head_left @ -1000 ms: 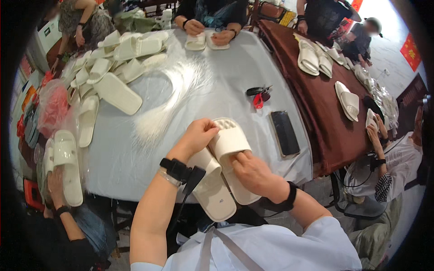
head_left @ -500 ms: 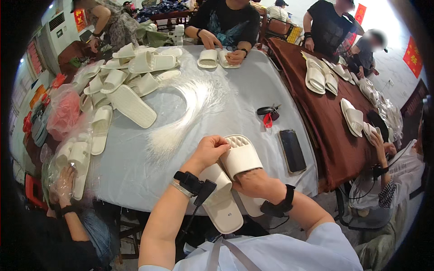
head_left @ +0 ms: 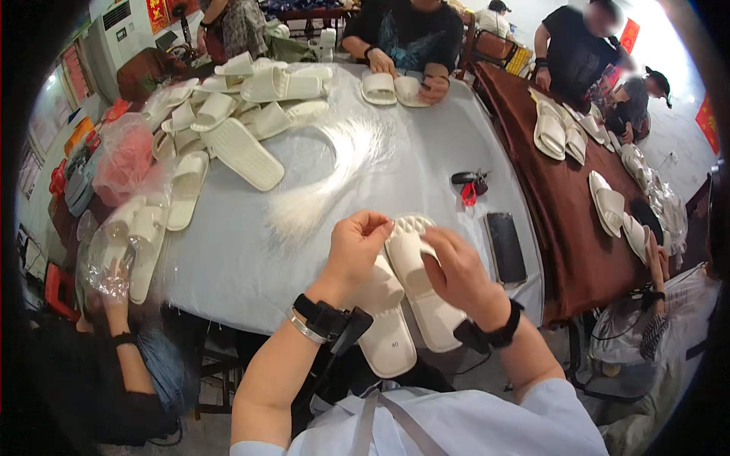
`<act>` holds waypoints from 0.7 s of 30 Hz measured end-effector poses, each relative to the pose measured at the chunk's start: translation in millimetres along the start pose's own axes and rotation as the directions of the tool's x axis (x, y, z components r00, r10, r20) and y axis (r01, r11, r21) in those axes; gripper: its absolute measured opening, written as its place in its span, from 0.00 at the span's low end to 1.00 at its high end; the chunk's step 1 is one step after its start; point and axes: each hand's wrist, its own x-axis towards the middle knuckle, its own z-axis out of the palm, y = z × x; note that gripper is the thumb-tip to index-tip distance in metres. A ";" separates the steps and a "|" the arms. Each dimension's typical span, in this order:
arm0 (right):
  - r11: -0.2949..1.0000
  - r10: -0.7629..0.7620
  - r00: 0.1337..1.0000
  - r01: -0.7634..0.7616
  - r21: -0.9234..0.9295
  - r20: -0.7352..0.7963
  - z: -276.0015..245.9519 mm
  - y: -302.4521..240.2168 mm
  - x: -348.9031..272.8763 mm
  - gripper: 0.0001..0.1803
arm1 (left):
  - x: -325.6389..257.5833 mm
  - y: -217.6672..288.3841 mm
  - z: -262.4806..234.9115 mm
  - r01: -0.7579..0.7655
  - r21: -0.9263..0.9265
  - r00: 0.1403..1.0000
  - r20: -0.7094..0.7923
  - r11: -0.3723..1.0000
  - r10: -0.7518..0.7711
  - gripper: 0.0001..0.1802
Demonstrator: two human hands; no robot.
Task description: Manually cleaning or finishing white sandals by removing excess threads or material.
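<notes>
A white left slipper (head_left: 386,346) and right slipper (head_left: 439,323) lie side by side at twelve o'clock, directly before the wearer. The left hand (head_left: 361,242), thumb and forefinger pinched together, is at the right slipper's toe; anything between the fingertips is too small to tell. The right hand (head_left: 465,275), blurred, arches half-open over that slipper's strap, thumb apart. Toward ten o'clock, a clear bag (head_left: 99,254) covers part of some white slippers (head_left: 147,232) beside a co-worker's hand (head_left: 115,285); beyond, a pink bag (head_left: 125,156) hides its contents.
</notes>
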 end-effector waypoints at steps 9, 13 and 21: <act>0.951 0.078 0.994 -0.099 0.293 0.082 43.5 11.2 8.6 0.15 | -30.5 -24.5 17.7 -0.063 -0.154 0.989 -0.140 0.986 0.041 0.07; 0.958 0.084 0.996 -0.085 0.272 0.016 45.6 10.9 4.3 0.12 | -35.6 -29.4 20.0 -0.108 -0.200 0.986 -0.150 0.974 0.078 0.07; 0.957 0.107 0.994 -0.095 0.275 -0.029 48.6 21.6 -0.8 0.08 | -34.3 -32.6 7.8 -0.064 -0.209 0.994 -0.104 0.976 0.043 0.07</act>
